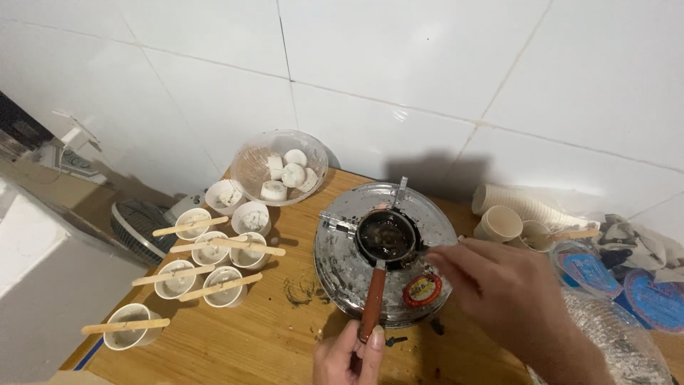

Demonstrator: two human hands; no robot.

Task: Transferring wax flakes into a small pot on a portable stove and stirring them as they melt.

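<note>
I'm looking down on a wooden tabletop (285,335) pushed against a white tiled wall (427,71), and it's crowded. My left hand (349,356) is closed around the end of the reddish-brown handle (372,299) of a small dark pot (386,235), thumb pressed along the wood. The pot sits on the round metal burner (342,274) just ahead of that hand, with dark liquid inside. My right hand (499,285) hovers just right of the pot, fingers loosely curled together with the tips near its rim; whether they pinch anything, I cannot tell. Off to the left of my left hand stand white paper cups (214,271), most with wooden sticks (214,286) laid flat across their tops, and beyond them is a clear bowl (279,165) of white pieces. Past my right hand lie stacked paper cups (513,210) and blue-lidded containers (655,299). The near left edge of the tabletop is close to the lone cup (128,326); bare wood is left only in front of the burner.
</note>
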